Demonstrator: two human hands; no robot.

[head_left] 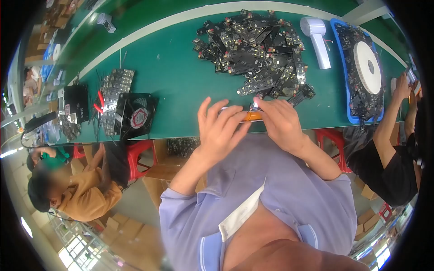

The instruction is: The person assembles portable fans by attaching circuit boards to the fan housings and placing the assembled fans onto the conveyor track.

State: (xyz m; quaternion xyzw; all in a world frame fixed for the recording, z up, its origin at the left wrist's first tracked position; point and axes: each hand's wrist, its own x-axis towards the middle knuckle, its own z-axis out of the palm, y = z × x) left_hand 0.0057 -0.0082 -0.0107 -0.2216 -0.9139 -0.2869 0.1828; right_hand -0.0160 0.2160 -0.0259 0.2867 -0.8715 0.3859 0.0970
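Note:
At the near edge of the green table, my left hand [220, 128] has its fingers curled round an orange cylinder [253, 116], which looks like a battery cell in a pale casing. My right hand [284, 123] meets it from the other side, thumb and fingertips pinched at its upper end. A small bright spot shows at those fingertips; the part they pinch is too small to make out. Just beyond both hands lies a big heap of narrow black circuit boards [257, 49], the closest of them near my right fingers.
To the right are a white handheld fan [320, 47] and a blue tray [351, 113] with boards and a white reel [367, 67]. A black cooling fan [135, 116], board panels [118, 81] and red-handled pliers [99, 102] sit left. Other people sit on both sides.

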